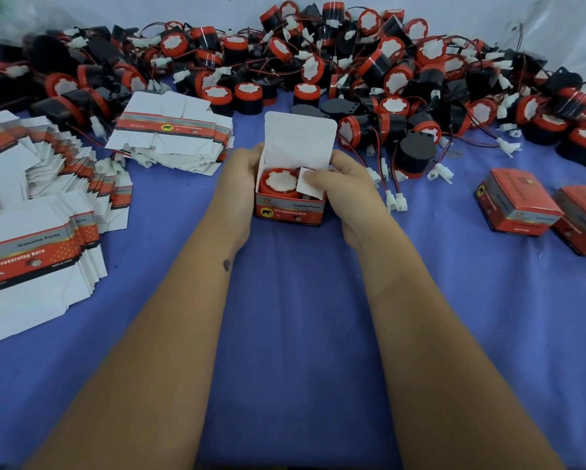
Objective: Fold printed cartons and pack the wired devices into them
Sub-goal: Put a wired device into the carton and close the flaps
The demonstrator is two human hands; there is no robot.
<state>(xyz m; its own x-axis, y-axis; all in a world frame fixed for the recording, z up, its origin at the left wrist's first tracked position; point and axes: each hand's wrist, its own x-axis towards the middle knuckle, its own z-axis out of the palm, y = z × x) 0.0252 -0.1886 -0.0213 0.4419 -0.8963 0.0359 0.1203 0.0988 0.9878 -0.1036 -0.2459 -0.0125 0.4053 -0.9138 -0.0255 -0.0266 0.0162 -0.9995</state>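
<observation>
A small red printed carton (289, 212) stands on the blue cloth at the centre, its white lid flap (298, 137) upright. Inside lies a red and black wired device (279, 183) with a white sticker on top. My left hand (240, 178) grips the carton's left side. My right hand (346, 184) holds the right side, and its thumb presses the white side flap (307, 186) inward over the device.
A big heap of wired devices (352, 62) runs along the back. Flat carton blanks lie stacked at the left (37, 215) and behind the left hand (173, 134). Two closed cartons (518, 205) sit at the right. Loose white connectors (395, 198) lie beside my right hand.
</observation>
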